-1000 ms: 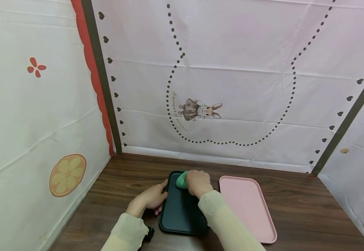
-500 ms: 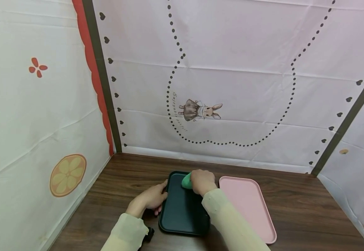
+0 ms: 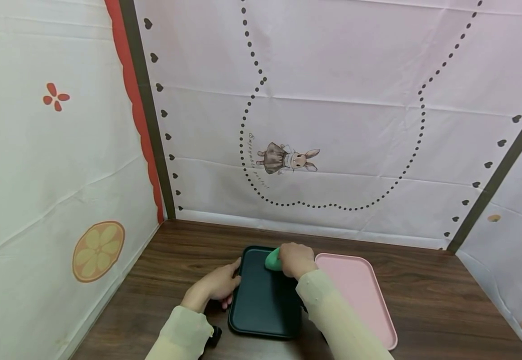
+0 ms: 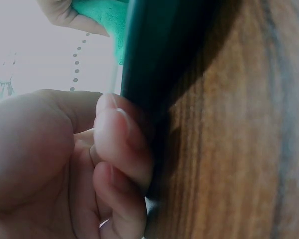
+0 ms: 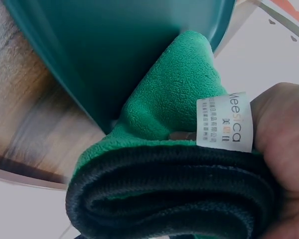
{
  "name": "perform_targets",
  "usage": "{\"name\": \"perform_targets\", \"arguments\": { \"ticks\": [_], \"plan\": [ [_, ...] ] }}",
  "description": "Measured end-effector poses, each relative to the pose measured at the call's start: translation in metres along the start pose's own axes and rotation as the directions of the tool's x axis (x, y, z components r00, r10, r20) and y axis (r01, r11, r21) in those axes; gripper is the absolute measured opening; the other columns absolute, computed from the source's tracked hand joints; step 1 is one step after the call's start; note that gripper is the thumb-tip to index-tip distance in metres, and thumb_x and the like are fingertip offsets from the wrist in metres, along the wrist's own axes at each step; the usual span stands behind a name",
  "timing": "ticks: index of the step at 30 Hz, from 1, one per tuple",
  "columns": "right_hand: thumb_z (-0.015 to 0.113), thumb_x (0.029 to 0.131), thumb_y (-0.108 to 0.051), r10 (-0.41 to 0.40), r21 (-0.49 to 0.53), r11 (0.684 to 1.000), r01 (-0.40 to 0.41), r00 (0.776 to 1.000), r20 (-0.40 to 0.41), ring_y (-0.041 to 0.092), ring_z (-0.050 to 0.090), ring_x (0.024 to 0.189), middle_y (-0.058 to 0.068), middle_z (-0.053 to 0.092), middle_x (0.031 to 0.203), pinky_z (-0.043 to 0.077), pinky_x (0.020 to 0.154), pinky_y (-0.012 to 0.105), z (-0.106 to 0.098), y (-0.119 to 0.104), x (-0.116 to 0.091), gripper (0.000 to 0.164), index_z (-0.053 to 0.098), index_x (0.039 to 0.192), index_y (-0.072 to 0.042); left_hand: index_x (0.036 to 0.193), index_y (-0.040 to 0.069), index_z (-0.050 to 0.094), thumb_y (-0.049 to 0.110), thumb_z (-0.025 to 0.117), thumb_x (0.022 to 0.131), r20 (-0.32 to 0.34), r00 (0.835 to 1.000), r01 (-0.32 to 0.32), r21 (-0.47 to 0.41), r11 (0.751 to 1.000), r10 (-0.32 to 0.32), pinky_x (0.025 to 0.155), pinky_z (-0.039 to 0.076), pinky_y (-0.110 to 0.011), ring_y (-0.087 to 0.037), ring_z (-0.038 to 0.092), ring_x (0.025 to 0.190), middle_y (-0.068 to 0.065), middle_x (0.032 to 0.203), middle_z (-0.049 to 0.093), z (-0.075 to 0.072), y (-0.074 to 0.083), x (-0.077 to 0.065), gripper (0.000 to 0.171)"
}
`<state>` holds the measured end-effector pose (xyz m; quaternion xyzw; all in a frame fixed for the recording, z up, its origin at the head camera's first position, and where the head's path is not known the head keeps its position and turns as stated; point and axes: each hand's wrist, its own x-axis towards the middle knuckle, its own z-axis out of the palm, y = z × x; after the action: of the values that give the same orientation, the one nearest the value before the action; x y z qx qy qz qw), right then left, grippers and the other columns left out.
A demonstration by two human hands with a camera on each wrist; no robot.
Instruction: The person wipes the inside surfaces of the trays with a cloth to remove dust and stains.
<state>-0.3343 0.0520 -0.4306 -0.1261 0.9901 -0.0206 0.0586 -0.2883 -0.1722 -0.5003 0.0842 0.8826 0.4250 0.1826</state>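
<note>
A dark green tray [image 3: 265, 305] lies on the wooden table. My left hand [image 3: 215, 285] grips its left rim; in the left wrist view the curled fingers [image 4: 122, 139] press at the tray's side, close to the tabletop. My right hand [image 3: 297, 260] holds a folded green cleaning cloth [image 3: 274, 260] against the upper right part of the tray. Seen from the right wrist, the cloth [image 5: 174, 89] has a dark folded edge and a white printed label [image 5: 225, 122]; its tip lies on the tray surface. Part of the tray's right side is hidden by the right forearm.
A pink tray [image 3: 355, 285] lies just right of the dark one, partly covered by the right sleeve [image 3: 333, 310]. White printed curtains [image 3: 333, 125] stand behind the table and along both sides. A small black object [image 3: 214, 336] shows at the left cuff.
My right hand has slid the cloth rightward across the top of the dark tray, toward its right rim. The left hand stays at the left rim, and both trays keep their places.
</note>
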Motion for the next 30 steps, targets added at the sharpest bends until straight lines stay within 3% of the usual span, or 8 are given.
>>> {"name": "perform_targets", "arguments": {
  "ticks": [4,9,17,24,30],
  "plan": [
    [0.071,0.087,-0.001,0.008,0.014,1.0,-0.009,1.0,0.021,0.022,0.059,0.079,0.003,0.072,0.1,0.056,0.072,0.044,0.0,0.005,0.002,0.016,0.077,0.093,-0.015,0.166,0.008,0.019,0.018,0.047,0.11,0.001,1.0,0.002,0.008,1.0,-0.002,0.048,0.054,-0.035,-0.017,0.057,0.042,-0.007,0.055,0.06,0.0,0.001,0.0,0.064],
    [0.069,0.09,-0.002,-0.007,0.026,1.0,0.006,0.999,0.045,0.02,0.06,0.088,0.003,0.074,0.121,0.056,0.077,0.044,-0.001,0.013,0.002,0.039,0.079,0.12,-0.024,0.166,0.007,0.019,0.018,0.046,0.11,-0.002,1.0,0.003,0.012,1.0,-0.003,0.048,0.054,-0.035,-0.017,0.057,0.042,-0.008,0.055,0.06,0.0,0.001,-0.001,0.064],
    [0.065,0.094,-0.001,-0.073,0.066,0.995,0.07,0.996,0.045,0.02,0.055,0.084,0.003,0.073,0.113,0.054,0.08,0.042,-0.002,0.02,-0.002,0.036,0.079,0.12,-0.021,0.167,0.008,0.018,0.019,0.046,0.11,0.003,1.0,0.021,0.004,1.0,-0.021,0.05,0.055,-0.035,-0.017,0.057,0.043,-0.008,0.056,0.061,-0.001,0.001,0.0,0.064],
    [0.062,0.096,0.0,-0.093,0.075,0.993,0.089,0.994,0.053,0.018,0.058,0.095,0.004,0.071,0.133,0.054,0.089,0.042,-0.001,0.02,-0.005,0.042,0.075,0.129,-0.021,0.167,0.008,0.018,0.017,0.046,0.11,-0.001,1.0,0.007,-0.01,1.0,-0.007,0.048,0.055,-0.035,-0.016,0.056,0.042,-0.007,0.055,0.06,-0.001,0.002,0.0,0.064],
    [0.062,0.095,0.001,-0.091,0.091,0.992,0.085,0.994,0.063,0.018,0.059,0.099,0.006,0.069,0.137,0.055,0.093,0.043,0.001,0.021,-0.007,0.043,0.074,0.131,-0.02,0.166,0.008,0.019,0.016,0.046,0.11,-0.008,1.0,0.011,-0.021,1.0,-0.011,0.046,0.054,-0.034,-0.015,0.055,0.041,-0.007,0.054,0.059,0.002,0.002,0.001,0.063]
  ]
}}
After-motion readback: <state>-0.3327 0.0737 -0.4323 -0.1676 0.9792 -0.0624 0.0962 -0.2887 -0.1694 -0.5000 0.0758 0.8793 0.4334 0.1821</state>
